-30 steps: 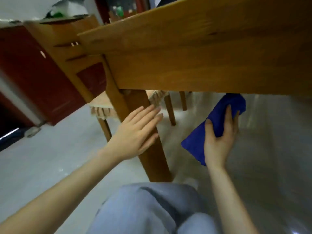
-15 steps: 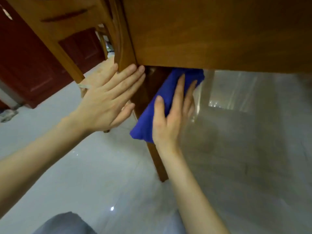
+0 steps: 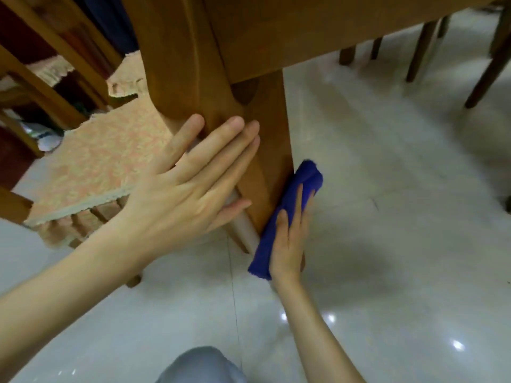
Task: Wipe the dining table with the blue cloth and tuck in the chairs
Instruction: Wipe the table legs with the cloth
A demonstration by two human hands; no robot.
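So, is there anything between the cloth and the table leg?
Nothing visible. The right hand presses the cloth directly against the leg's right side; the left hand rests on the leg apart from it.

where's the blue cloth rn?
Head view, just right of centre: the blue cloth is pressed against the right face of the table leg by the right hand, with the left hand flat on the leg's left side.

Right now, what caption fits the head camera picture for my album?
Right hand presses the blue cloth against the table leg while the left hand rests flat on it.
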